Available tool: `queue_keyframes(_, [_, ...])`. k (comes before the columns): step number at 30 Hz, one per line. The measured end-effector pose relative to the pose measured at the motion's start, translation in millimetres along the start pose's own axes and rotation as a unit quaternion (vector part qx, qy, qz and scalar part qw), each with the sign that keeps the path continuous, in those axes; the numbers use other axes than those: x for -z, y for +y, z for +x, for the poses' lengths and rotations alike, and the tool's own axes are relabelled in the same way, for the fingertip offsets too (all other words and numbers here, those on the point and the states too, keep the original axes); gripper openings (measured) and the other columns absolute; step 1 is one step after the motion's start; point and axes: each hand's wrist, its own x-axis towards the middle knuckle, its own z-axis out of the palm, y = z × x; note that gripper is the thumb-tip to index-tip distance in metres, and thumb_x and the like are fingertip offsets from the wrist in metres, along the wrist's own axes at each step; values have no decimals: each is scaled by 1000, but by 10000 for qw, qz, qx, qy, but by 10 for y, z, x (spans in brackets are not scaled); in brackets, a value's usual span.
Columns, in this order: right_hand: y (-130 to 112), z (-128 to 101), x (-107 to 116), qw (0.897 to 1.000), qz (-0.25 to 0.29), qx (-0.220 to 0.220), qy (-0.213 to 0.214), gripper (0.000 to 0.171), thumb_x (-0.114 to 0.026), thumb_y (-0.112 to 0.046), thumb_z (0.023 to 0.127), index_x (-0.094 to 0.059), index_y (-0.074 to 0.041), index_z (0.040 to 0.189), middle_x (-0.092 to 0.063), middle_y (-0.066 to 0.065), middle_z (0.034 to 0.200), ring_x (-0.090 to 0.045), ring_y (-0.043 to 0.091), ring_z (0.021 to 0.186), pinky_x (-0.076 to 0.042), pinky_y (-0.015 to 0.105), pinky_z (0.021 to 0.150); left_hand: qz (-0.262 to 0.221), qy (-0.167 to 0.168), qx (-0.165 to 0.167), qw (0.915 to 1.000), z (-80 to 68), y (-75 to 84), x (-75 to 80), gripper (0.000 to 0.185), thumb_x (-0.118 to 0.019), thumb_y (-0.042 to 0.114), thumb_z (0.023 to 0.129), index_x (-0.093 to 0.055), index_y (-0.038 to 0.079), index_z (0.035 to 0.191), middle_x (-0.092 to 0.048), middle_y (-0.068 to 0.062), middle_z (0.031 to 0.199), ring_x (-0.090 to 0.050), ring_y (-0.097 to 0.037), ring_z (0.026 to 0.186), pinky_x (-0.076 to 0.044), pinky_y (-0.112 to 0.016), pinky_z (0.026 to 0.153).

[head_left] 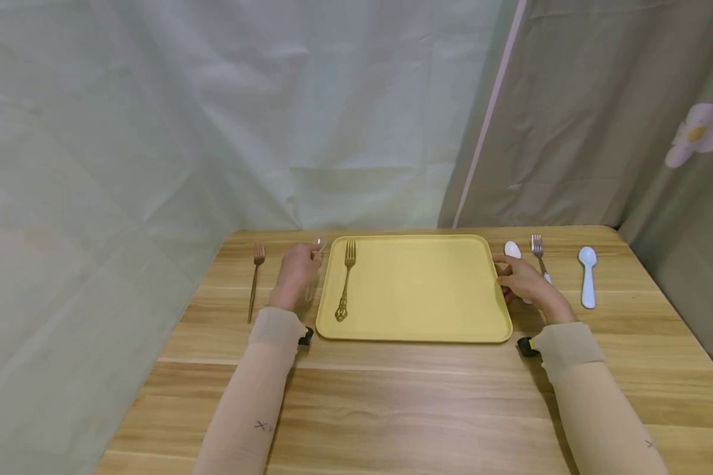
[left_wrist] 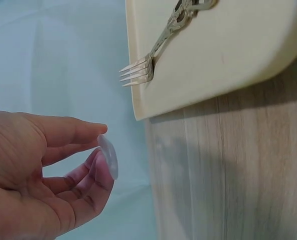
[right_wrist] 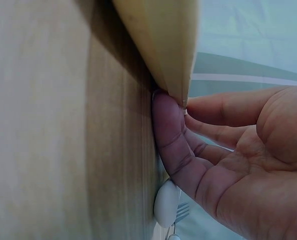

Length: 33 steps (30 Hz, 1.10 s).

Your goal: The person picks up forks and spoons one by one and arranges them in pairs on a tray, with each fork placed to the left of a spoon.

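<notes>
A clear plastic spoon (left_wrist: 108, 157) is pinched between thumb and fingers of my left hand (head_left: 297, 272), just left of the yellow tray (head_left: 421, 290). Its see-through handle is faint in the head view. On the tray's left side lies an ornate gold fork (head_left: 345, 280), tines pointing away. My right hand (head_left: 525, 280) grips the tray's right edge; the right wrist view shows fingertips under the rim (right_wrist: 176, 60) and the thumb against its outer side. Partly hidden by that hand are a white spoon (head_left: 512, 249) and a silver fork (head_left: 537, 247).
A copper-coloured fork (head_left: 256, 280) lies left of my left hand. Farther right is a pale blue spoon (head_left: 588, 277). All of this is on a wooden table (head_left: 392, 409), with curtains (head_left: 362, 132) hanging behind its far edge.
</notes>
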Motion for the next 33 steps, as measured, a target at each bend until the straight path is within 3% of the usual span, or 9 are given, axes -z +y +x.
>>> queue_keyframes(3, [-3,-5,15,10000,-29,3,2,60,-43,6,102,-21,15,157,-55,31,110,-62,22,73,-60,35,61,-34,-49,-72,10000,9,23,-17,40,-55,1,102,-63,2,142,-54,-9,71,-36,-13,52,-32,-26,46])
queue_keyframes(5, [6,2,1,10000,-22,12,-1,59,-43,6,102,-21,15,157,-56,32,112,-63,22,73,-60,35,61,-97,-94,-80,9999,5,20,-25,42,-54,-1,101,-63,2,142,-49,-8,67,-30,-11,48,-28,-25,43])
queue_keyframes(11, [36,19,-7,10000,-13,60,21,60,-43,7,102,-21,16,156,-54,34,114,-62,21,73,-60,35,60,-113,-40,-45,9999,1,36,-38,44,-55,1,100,-62,4,144,-69,-16,103,-45,-16,57,-40,-28,50])
queue_keyframes(19, [29,29,8,10000,-41,0,1,59,-43,5,104,-20,15,157,-54,35,117,-64,22,73,-61,36,62,45,111,-218,9997,19,105,-73,36,-55,11,106,-66,2,139,-71,-19,113,-64,-31,94,-55,-45,80])
queue_keyframes(26, [25,31,10,9999,-113,-31,0,59,-42,5,104,-19,15,158,-53,36,119,-63,22,73,-61,36,63,53,64,-185,9998,29,108,-76,41,-55,2,100,-65,2,140,-71,-20,109,-63,-30,88,-54,-40,71])
queue_keyframes(33, [10,11,1,10000,-77,32,-12,60,-43,6,103,-19,16,157,-55,35,116,-64,21,72,-61,35,63,27,-105,-285,9995,23,145,-71,41,-56,2,100,-64,1,140,-69,-18,101,-52,-22,73,-43,-31,62])
